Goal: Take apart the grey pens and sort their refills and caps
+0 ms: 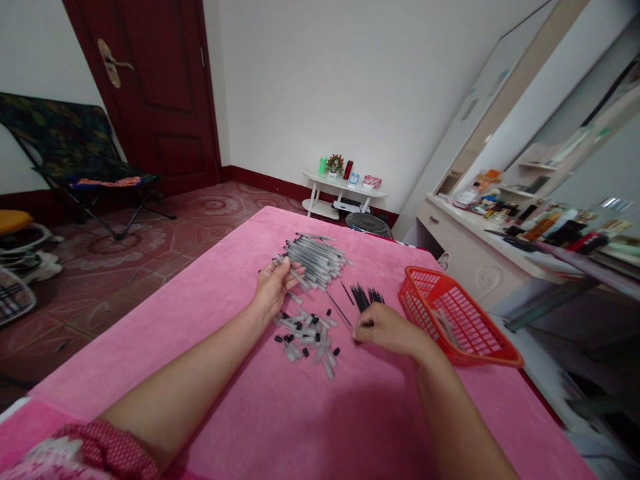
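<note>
My left hand (273,285) rests on the pink table (250,413) with its fingers curled round a grey pen barrel at the near edge of a pile of grey pen barrels (316,257). My right hand (384,328) is closed in a pinch on a thin black refill beside a small bunch of black refills (364,297). Between the two hands lies a scatter of clear pen caps and small black plugs (307,337).
A red plastic basket (457,313) with a few pens in it stands at the table's right edge, just past my right hand. Beyond the table are a white dresser (470,250), a low white shelf (343,190), a folding chair (75,160) and a dark red door (160,87).
</note>
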